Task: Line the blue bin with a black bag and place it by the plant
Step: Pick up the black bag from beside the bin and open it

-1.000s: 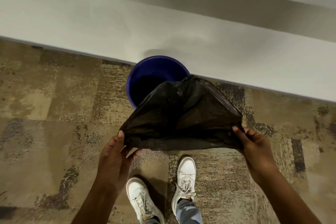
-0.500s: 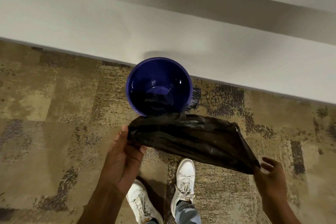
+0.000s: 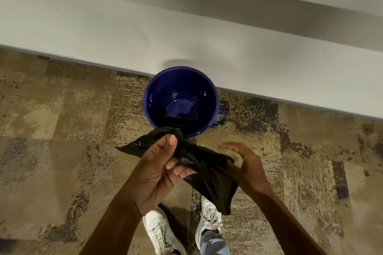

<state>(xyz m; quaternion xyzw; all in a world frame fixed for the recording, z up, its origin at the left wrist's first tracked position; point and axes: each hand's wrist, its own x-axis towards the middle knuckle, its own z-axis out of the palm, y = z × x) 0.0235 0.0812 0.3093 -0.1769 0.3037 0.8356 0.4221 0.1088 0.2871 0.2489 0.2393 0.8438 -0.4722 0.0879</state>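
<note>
Nearest, two white shoes point(image 3: 163, 232) stand on the patterned carpet point(image 3: 62, 161). Above them I hold one black bag point(image 3: 205, 174), crumpled, in the air just in front of the bin. My left hand point(image 3: 159, 172) has its grip clamped on the bag's bunched upper part, thumb pressed over the plastic. My right hand point(image 3: 246, 167) touches the bag's right edge with fingers spread apart, not clamped. Beyond, one blue bin point(image 3: 180, 101) stands upright on the carpet against the white wall point(image 3: 145, 27); its inside is bare, unlined. One dark bundle point(image 3: 222, 113) lies just beside the bin's right side; what it is I cannot tell.
</note>
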